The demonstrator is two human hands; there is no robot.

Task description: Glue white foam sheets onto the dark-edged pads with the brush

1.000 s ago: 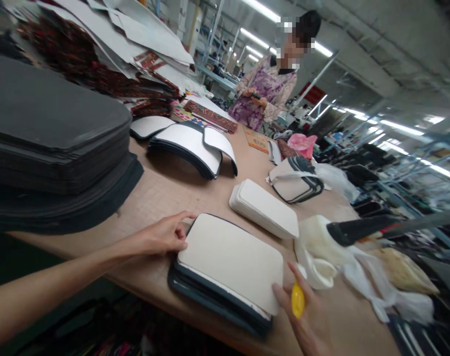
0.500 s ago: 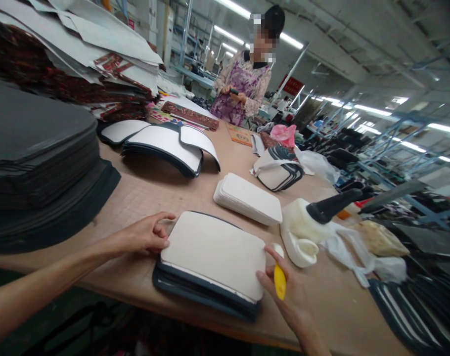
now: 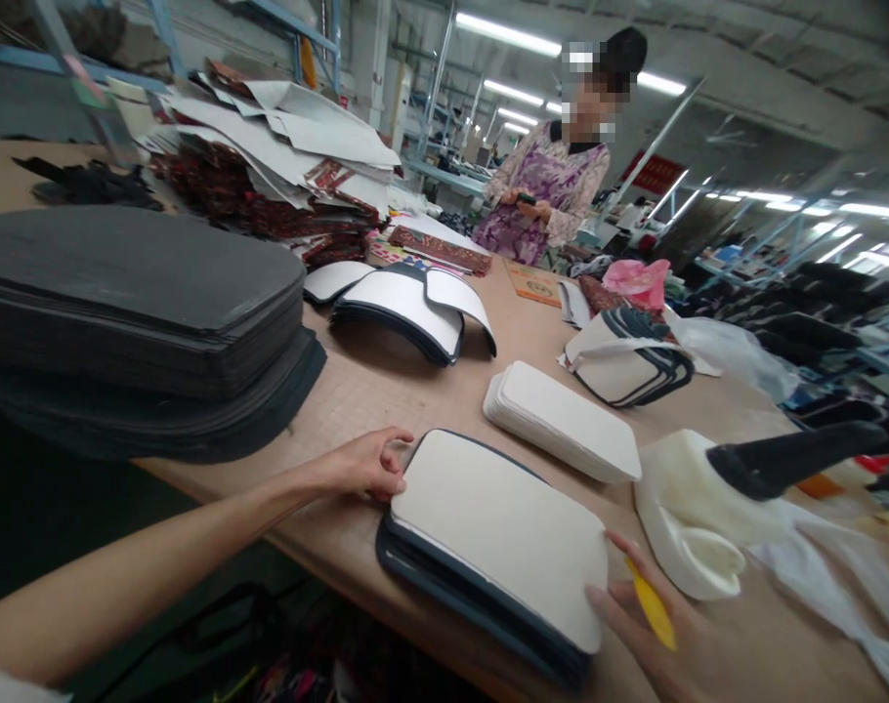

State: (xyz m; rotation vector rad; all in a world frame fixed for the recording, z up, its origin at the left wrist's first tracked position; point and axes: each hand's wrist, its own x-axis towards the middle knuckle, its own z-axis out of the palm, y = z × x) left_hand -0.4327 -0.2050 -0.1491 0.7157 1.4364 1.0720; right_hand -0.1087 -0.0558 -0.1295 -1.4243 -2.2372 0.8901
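Note:
A cream board (image 3: pixel 499 532) with rounded corners lies on a stack of dark blue, fabric-like pieces (image 3: pixel 481 615) by the table's front edge. My left hand (image 3: pixel 367 464) is closed at its left edge, thumb and fingers pinching the corner. At the opposite edge, the thumb and forefinger of my right hand (image 3: pixel 656 615) press against the board. A tool with a yellow handle (image 3: pixel 651 603) is tucked in that same hand; its working end is hidden. Behind the board sits a pile of smaller cream boards (image 3: pixel 562 420).
Tall dark sheets (image 3: pixel 137 283) are stacked at left. Curved white-topped pieces (image 3: pixel 401 308) lie farther back. A cut-open white jug (image 3: pixel 686 517) with a black handle (image 3: pixel 788 459) leaning from it stands right. A person (image 3: pixel 543 186) stands across the table (image 3: pixel 407 391).
My view has swung left, so everything sits farther right in the picture. Both hands stay at the edges of the cream board, which looks unmoved on its stack.

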